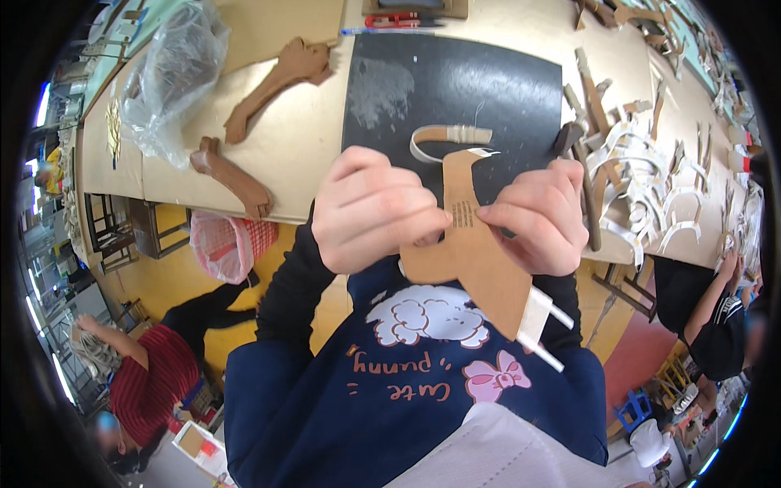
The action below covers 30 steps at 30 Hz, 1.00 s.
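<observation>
Between both hands, above my lap, is a tan leather shoe-upper piece with small dark print near its narrow upper part. Pale strips stick out from its lower right end, and a white tip shows at its top. My left hand is closed, pinching the piece's left edge between thumb and fingers. On the opposite edge my right hand pinches it too, the thumb beside the print. Just beyond, a curved tan strap with a white edge lies on the black mat.
Stacked brown leather pieces and a clear plastic bag lie to the left. Many white-edged straps are heaped at right. Red-handled snips lie beyond the mat. A pink-lined basket stands below. Other people work on both sides.
</observation>
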### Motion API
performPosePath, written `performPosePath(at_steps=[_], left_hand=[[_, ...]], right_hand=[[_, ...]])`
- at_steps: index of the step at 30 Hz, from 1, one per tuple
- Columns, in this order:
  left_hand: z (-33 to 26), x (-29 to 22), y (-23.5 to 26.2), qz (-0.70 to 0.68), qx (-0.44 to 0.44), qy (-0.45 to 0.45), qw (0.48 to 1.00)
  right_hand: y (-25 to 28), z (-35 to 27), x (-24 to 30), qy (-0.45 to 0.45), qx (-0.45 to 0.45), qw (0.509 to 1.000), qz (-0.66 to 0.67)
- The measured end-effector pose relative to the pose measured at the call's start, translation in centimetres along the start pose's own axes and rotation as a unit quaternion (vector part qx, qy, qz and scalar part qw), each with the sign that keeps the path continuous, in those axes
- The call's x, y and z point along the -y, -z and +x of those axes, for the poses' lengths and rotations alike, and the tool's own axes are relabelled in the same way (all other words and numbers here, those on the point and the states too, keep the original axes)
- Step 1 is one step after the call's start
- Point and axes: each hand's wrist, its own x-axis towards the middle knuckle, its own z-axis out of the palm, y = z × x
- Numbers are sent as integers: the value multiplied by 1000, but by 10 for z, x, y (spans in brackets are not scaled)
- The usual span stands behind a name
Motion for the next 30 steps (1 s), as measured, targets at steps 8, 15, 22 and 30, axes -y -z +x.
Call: performPosePath(at_steps=[8,15,22,30], left_hand=[[-42,-2,-20,19,-5,-125,992],[-42,-2,-20,6,10,-128,992],[-41,-4,-20,-16,17,-128,992],[-44,-3,-23,-19,7,-107,994]], right_hand=[[-3,-48,3,78,36,996,1],[-7,-55,4,77,26,997,4],[-10,-59,8,65,10,998,13],[-10,-62,6,58,12,998,9]])
